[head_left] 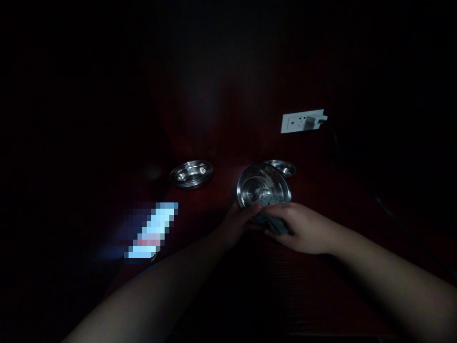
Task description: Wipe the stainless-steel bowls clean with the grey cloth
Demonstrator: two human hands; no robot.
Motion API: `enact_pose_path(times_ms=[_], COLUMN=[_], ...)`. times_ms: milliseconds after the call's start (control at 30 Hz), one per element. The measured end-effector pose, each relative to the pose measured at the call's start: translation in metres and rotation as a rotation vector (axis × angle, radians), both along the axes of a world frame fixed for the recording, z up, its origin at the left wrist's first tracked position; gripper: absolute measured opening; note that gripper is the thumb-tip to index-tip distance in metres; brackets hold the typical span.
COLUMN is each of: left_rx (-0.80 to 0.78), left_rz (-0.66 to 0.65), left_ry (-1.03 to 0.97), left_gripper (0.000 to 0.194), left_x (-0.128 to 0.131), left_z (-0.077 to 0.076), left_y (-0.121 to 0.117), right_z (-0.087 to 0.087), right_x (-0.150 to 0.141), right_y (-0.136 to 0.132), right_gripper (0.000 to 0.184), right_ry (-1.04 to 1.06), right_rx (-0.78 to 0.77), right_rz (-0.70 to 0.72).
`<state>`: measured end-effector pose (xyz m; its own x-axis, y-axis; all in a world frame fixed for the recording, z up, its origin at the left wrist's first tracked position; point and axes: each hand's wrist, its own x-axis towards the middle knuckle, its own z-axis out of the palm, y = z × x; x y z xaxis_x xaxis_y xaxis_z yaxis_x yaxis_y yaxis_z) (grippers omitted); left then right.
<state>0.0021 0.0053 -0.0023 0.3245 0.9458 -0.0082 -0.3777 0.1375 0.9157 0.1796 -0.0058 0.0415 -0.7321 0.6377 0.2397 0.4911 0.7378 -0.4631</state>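
Note:
A shiny metal bowl [250, 188] is tilted toward me above the dark red tabletop, its inside showing. My left hand [240, 220] grips the bowl's near left side, thumb at the rim; its other fingers are mostly hidden under the bowl. A grey-green cloth [274, 223] is bunched in my right hand [303, 226], which is closed around it at the bowl's near rim. Part of the cloth reaches over the rim into the bowl.
A stack of metal bowls [192, 174] stands to the left. Another shallow metal dish [282, 167] sits behind the held bowl. A lit, pixelated screen [153, 233] lies at left. A wall socket [302, 122] holds a plug; a cable [392, 216] runs at right. The room is dark.

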Motion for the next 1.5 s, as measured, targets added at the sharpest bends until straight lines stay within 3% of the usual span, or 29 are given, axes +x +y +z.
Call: enact_pose_path(times_ms=[167, 400, 733, 900, 1133, 1333, 1500], left_rx=[-0.093, -0.071, -0.03, -0.04, -0.064, -0.142, -0.131], left_rz=[0.03, 0.082, 0.069, 0.078, 0.073, -0.014, -0.09], left_ry=[-0.043, 0.002, 0.07, 0.081, 0.06, 0.01, 0.003], left_gripper=[0.036, 0.026, 0.035, 0.039, 0.036, 0.053, 0.056], left_x=[0.002, 0.003, 0.0, 0.0, 0.0, -0.001, -0.003], left_z=[-0.005, -0.007, -0.011, -0.015, -0.008, -0.003, -0.003], left_y=[0.002, 0.004, 0.008, 0.008, 0.007, 0.009, 0.008], right_z=[0.001, -0.002, -0.011, -0.01, -0.012, -0.007, -0.003], right_x=[-0.001, -0.002, 0.004, 0.004, 0.006, 0.001, 0.0], right_y=[-0.002, 0.0, 0.008, 0.007, 0.008, 0.002, -0.002], right_gripper=[0.033, 0.047, 0.043, 0.041, 0.047, 0.058, 0.063], right_ry=[0.053, -0.01, -0.138, -0.157, -0.154, -0.044, 0.021], right_rx=[-0.02, 0.056, 0.255, 0.282, 0.228, 0.108, -0.006], right_rz=[0.087, 0.033, -0.155, -0.198, -0.102, 0.014, 0.077])
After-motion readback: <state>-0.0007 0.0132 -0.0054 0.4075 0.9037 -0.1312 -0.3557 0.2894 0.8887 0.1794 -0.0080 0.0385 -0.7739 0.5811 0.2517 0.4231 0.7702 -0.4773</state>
